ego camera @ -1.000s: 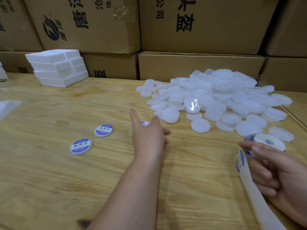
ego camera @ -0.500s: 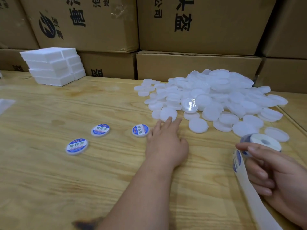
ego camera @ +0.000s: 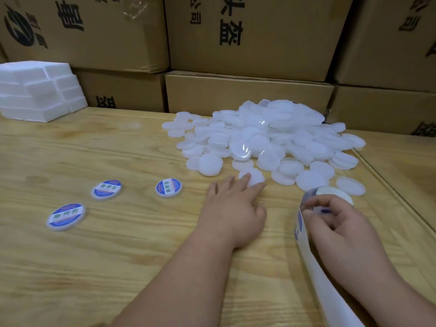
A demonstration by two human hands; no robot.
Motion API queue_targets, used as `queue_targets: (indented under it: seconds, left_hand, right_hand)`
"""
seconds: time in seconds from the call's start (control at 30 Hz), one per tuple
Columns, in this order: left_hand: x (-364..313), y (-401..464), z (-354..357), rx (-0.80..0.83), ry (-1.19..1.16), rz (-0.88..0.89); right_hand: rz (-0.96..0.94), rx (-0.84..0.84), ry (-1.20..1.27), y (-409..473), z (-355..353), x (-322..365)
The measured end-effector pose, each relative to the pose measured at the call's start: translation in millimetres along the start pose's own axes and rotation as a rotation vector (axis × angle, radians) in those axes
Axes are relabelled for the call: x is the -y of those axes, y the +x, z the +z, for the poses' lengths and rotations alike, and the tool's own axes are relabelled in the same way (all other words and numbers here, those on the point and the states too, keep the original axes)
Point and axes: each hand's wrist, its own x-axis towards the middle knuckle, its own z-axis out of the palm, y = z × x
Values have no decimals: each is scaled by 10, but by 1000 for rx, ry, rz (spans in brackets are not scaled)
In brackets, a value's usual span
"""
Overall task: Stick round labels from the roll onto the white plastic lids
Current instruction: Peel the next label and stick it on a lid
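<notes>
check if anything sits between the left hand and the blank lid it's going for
Nothing visible does: the left hand already has its fingertips on the blank lid at the pile's near edge.

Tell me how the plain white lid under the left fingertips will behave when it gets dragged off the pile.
The plain lid looks thin and flat, so probably light and likely to slide on the wooden table rather than roll. The left hand moves it with straight fingertips only, suggesting little resistance.

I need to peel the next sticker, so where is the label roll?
In the head view, low right: the right hand grips the label roll near the lid pile.
</notes>
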Motion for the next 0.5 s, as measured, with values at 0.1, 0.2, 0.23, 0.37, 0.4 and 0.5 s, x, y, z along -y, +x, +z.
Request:
queue_targets:
  seconds: [0.1,0.2,0.23,0.37,0.4,0.5]
  left_hand:
    - [21,23,4,-196,-99,5]
    - [14,64,16,-266,-104,-116]
    - [19,75,24,-238,-74,-176]
    - [21,85,31,-198,-17,-205]
    - [13,77,17,-211,-46,-195]
    - [23,72,-5,-271,-139,-192]
  right_hand:
    - [24,-37,-50,13,-18,10]
    - [93,-60,-93,32,-26,47]
    - [107,-57,-86,40,-21,57]
    - [111,-18,-40,68,3,49]
    - [105,0,-32,64,-2,46]
    - [97,126,2,32,-56,58]
